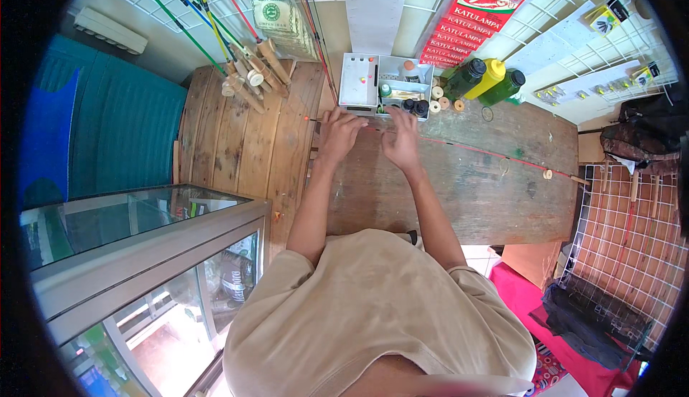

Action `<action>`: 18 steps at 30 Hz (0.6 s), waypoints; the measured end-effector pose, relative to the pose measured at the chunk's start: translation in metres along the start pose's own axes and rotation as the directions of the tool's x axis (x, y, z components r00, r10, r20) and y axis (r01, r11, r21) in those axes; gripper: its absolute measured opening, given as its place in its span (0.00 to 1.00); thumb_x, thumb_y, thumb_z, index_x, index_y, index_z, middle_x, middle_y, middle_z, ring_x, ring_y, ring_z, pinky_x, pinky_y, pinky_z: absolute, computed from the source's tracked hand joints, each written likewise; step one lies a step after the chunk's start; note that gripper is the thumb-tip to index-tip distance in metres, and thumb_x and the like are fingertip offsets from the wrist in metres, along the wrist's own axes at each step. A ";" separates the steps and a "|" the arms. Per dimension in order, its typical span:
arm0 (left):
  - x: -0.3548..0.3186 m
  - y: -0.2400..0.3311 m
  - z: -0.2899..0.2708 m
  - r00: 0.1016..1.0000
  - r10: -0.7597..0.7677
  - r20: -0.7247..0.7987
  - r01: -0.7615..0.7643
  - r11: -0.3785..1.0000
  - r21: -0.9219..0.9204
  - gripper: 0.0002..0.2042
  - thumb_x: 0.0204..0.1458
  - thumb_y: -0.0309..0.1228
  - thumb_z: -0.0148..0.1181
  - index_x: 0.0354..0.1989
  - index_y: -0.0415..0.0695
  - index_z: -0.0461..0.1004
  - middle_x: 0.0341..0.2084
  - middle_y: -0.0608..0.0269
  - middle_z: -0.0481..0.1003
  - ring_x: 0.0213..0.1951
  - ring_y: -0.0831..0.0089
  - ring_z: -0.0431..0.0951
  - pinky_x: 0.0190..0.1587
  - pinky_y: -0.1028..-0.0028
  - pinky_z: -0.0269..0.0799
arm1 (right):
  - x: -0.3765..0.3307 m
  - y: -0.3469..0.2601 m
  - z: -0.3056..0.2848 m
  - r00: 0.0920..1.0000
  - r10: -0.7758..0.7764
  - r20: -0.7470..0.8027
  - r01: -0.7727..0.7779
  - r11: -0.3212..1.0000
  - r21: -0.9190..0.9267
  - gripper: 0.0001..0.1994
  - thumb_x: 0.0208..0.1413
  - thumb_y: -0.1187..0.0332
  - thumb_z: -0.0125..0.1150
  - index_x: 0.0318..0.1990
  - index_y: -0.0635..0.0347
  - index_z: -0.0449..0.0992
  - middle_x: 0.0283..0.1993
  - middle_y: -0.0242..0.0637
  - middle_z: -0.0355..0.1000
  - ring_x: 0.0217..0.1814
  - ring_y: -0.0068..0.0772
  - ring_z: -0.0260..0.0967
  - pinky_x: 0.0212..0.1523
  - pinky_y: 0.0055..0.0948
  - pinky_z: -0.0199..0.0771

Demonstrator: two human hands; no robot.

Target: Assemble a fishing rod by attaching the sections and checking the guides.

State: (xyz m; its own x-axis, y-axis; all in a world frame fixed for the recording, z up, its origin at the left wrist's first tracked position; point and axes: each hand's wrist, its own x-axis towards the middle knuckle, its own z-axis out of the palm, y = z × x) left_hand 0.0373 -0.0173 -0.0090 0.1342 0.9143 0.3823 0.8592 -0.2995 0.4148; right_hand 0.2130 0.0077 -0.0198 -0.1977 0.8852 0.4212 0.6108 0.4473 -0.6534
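A thin red fishing rod (474, 148) lies across the brown wooden table, its wooden handle end at the far right and its slim tip at the left. Close to the tip, my left hand (340, 136) is closed over the rod, fingers pointing right. My right hand (402, 142) grips it a short way along, with curled fingertips. A short stretch of red rod shows between the hands; any line or small part under the fingers is too fine to make out. Just beyond them stands an open white tackle box (359, 85) with small jars and dark bottles.
Wooden spools (443, 103), a yellow bottle (486, 77) and green bottles (502, 88) stand right of the box. Several rods with wooden handles (258, 74) lean at the back left. A glass display case (165, 232) flanks my left; a white wire rack (624, 239) stands right.
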 end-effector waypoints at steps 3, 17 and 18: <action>0.001 0.001 0.003 0.999 0.026 -0.030 -0.026 1.000 -0.011 0.06 0.46 0.29 0.60 0.31 0.49 0.81 0.29 0.71 0.78 0.38 0.70 0.71 0.43 0.68 0.61 | 0.003 -0.009 0.003 0.992 -0.119 0.033 0.114 0.987 0.115 0.19 0.45 0.76 0.60 0.49 0.58 0.73 0.51 0.40 0.68 0.50 0.48 0.60 0.51 0.38 0.64; -0.001 0.000 0.004 0.999 -0.006 -0.034 0.005 1.000 -0.026 0.06 0.45 0.32 0.62 0.32 0.50 0.81 0.30 0.71 0.78 0.40 0.69 0.71 0.43 0.67 0.62 | 0.002 -0.001 0.011 0.998 -0.056 0.013 0.054 0.992 0.117 0.06 0.45 0.74 0.63 0.33 0.57 0.82 0.28 0.37 0.72 0.35 0.40 0.64 0.39 0.35 0.65; -0.002 0.000 0.004 0.999 -0.006 -0.040 0.005 1.000 -0.025 0.06 0.46 0.32 0.62 0.33 0.50 0.81 0.30 0.71 0.78 0.40 0.69 0.71 0.43 0.67 0.62 | 0.001 0.001 0.011 0.998 -0.056 0.015 0.054 0.991 0.118 0.06 0.45 0.74 0.63 0.33 0.57 0.82 0.28 0.37 0.72 0.35 0.40 0.64 0.39 0.35 0.65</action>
State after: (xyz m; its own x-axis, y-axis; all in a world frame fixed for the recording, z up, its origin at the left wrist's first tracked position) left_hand 0.0387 -0.0181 -0.0128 0.1094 0.9045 0.4122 0.8472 -0.3017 0.4372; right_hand 0.2055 0.0107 -0.0268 -0.2432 0.8604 0.4479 0.5041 0.5066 -0.6994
